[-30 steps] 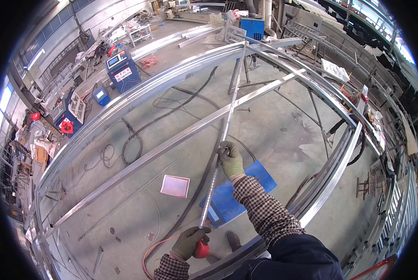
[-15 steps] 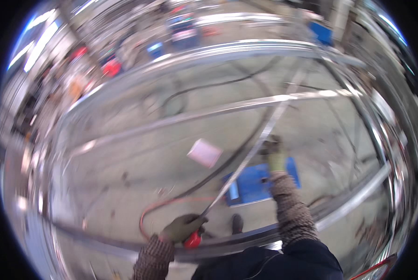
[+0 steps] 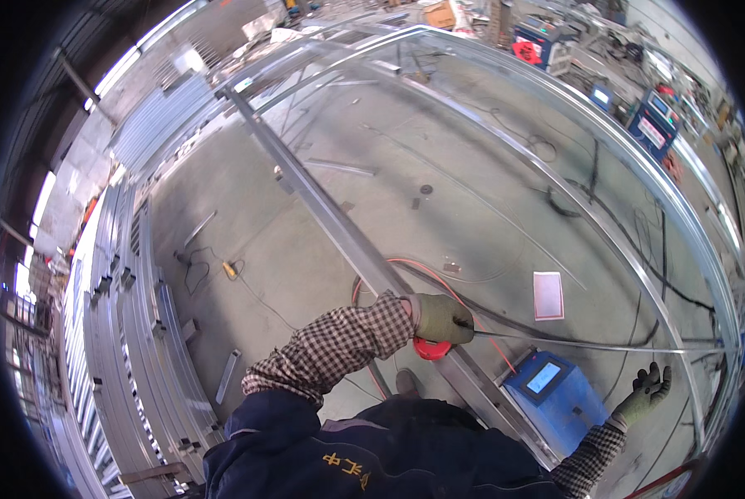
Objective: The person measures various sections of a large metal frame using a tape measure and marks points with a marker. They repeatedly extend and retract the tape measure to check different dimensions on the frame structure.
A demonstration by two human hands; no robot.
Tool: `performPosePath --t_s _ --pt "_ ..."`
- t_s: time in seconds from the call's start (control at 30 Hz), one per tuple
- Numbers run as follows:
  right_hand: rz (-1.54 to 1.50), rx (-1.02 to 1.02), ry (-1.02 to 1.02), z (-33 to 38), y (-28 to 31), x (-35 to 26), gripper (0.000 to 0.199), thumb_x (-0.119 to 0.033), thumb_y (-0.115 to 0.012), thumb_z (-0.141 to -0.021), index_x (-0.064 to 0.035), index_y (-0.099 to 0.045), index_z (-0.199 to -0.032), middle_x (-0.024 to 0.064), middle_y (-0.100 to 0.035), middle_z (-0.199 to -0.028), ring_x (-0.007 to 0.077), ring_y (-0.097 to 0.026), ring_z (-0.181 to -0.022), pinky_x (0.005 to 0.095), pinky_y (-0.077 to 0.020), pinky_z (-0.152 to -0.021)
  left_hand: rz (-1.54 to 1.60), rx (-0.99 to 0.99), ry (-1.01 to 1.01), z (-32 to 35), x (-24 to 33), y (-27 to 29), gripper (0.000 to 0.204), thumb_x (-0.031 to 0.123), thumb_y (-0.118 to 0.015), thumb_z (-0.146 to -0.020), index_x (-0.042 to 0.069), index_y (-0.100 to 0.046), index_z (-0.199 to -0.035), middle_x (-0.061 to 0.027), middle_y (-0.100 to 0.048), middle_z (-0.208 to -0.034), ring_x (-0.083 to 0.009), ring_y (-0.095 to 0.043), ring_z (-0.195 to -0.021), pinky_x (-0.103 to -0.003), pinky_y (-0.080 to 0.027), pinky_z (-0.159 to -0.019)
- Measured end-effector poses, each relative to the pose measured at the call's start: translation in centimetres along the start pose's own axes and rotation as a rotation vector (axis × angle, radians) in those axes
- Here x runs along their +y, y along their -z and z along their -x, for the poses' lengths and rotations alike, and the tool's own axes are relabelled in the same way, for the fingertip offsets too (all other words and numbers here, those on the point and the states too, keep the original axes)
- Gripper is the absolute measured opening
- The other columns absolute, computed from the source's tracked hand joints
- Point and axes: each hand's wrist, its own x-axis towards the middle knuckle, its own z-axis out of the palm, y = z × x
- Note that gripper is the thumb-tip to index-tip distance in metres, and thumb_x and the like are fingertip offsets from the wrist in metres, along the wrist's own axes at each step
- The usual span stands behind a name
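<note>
My left hand (image 3: 443, 320), in an olive work glove, is closed around a red tape measure (image 3: 431, 349) above the near steel beam (image 3: 347, 241). From that hand the thin tape blade (image 3: 572, 342) runs out to the right, across a curved-looking rail, toward the outer rail of the metal frame (image 3: 555, 79). At the lower right, my gloved right hand (image 3: 643, 397) is open, fingers spread with nothing in them, below the blade and apart from it. Beside it stands a blue machine (image 3: 584, 407) with a small lit screen.
Long metal profiles (image 3: 127, 333) are stacked at the left. A pink-edged paper sheet (image 3: 549, 296) lies on the floor inside the frame, near dark cables (image 3: 505, 318) and a red-orange hose (image 3: 439, 283). More blue machines (image 3: 653, 125) stand at the far right.
The view has swung to the left, bringing the stacked profiles into sight. My left hand keeps hold of the tape measure. My right hand is now farther right of the blue machine, fingers spread.
</note>
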Motion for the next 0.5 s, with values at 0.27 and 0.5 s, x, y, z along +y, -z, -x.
performPosePath --t_s 0.27,0.5 --pt "0.062 -0.199 0.139 7.4 -15.0 -6.6 0.04 -0.027 -0.05 -0.113 -0.0086 -0.052 -0.149 0.0136 -0.07 -0.126 0.0191 -0.067 -0.097 0.0302 -0.0531 -0.083 -0.076 0.044 0.004 4.8 -8.5 9.0 0.044 0.045 -0.066 -0.095 0.01 -0.077 -0.12 -0.0145 -0.077 -0.11 -0.0287 -0.073 -0.103 -0.041 -0.056 -0.092" --pt "-0.137 -0.431 0.2 12.8 -28.5 -6.4 0.047 -0.033 -0.046 -0.115 -0.0053 -0.05 -0.152 0.0142 -0.068 -0.131 0.0193 -0.063 -0.096 0.0319 -0.0512 -0.086 -0.098 -0.034 0.012 5.6 -14.4 17.4 0.045 0.047 -0.066 -0.095 0.012 -0.077 -0.12 -0.0133 -0.077 -0.113 -0.0297 -0.072 -0.105 -0.042 -0.055 -0.093"
